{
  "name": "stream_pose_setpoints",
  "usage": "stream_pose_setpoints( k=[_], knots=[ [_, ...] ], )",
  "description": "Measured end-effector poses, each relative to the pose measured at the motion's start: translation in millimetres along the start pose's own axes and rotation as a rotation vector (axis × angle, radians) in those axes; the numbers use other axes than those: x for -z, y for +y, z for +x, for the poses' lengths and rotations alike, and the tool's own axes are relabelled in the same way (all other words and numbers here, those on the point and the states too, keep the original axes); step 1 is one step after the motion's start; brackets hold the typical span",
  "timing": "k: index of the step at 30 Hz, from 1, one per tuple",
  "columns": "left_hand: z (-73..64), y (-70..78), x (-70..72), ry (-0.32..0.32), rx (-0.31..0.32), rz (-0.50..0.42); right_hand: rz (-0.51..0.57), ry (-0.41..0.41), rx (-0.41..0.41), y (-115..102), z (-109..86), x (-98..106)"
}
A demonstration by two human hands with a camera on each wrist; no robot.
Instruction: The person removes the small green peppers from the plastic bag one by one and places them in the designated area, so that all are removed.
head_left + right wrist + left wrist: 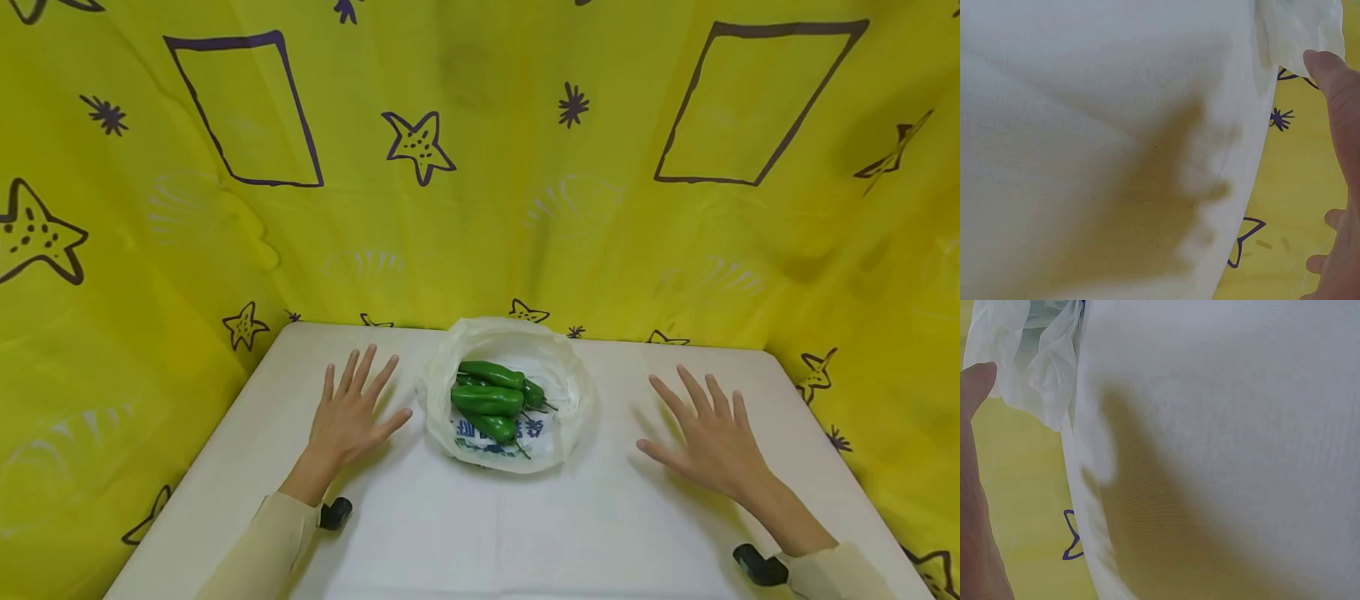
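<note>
Several green peppers (pixel 489 401) lie in a pale, translucent plastic bag (pixel 577 417) whose mouth is spread wide and faces up. To the left of the bag, my left hand (pixel 348 425) hovers with its fingers straight and spread, holding nothing. My right hand (pixel 712 446) is farther off on the bag's right side, fingers also spread and nothing in its grasp. In the left wrist view the bag (pixel 1041 369) appears beyond the left thumb (pixel 979 381). The right wrist view shows the right thumb (pixel 1329 72) with a bit of the bag behind it.
A white-covered table (pixel 480 533) carries the bag near its far edge. Yellow curtain (pixel 495 233) with drawn stars and shells encloses the back and both sides. Dark wrist devices sit at both cuffs. Shadows of the hands fall on the tabletop.
</note>
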State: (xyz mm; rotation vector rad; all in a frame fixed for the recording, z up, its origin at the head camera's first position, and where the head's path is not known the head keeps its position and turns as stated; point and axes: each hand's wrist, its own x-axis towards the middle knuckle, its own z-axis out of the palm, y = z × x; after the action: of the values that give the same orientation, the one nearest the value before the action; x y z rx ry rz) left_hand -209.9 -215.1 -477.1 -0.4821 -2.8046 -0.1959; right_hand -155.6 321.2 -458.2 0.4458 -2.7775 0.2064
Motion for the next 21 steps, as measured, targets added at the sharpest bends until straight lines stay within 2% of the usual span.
stream_pose_setpoints(
  k=[10, 21],
  knots=[
    [2.1, 2.5, 3.1, 0.004, -0.011, -0.006, -0.018, 0.023, 0.07, 2.0, 11.1, 5.4],
    [6.5, 10.6, 8.1, 0.003, -0.023, -0.05, 0.049, 0.021, 0.175, 1.5, 15.4, 11.9]
  ],
)
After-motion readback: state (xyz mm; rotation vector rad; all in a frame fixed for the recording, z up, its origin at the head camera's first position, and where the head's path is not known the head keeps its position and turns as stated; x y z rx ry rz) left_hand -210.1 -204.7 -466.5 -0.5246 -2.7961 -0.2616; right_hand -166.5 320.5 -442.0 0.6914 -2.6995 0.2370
